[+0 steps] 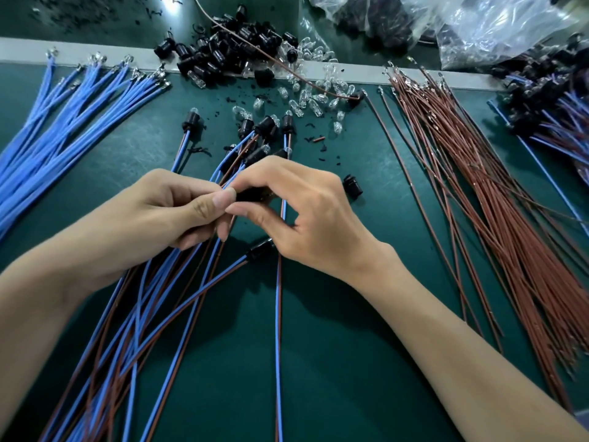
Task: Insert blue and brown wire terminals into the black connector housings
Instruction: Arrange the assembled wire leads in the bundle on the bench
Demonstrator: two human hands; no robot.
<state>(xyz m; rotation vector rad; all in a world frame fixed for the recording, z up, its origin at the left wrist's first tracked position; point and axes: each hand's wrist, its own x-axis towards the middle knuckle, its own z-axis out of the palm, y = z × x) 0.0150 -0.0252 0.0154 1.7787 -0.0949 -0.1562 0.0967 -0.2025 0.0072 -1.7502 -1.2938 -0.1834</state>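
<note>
My left hand and my right hand meet at the centre of the green mat. Between their fingertips sits a black connector housing, mostly hidden. The right hand pinches it with thumb and forefinger. The left hand pinches blue and brown wires that run back under it toward me. Loose blue wires fan out at the left, loose brown wires at the right. A pile of black housings lies at the back.
Finished wire pairs with housings lie just beyond my hands, one more under the right palm. A single housing sits right of my hand. Clear small bulbs are scattered at the back; plastic bags stand at the top right.
</note>
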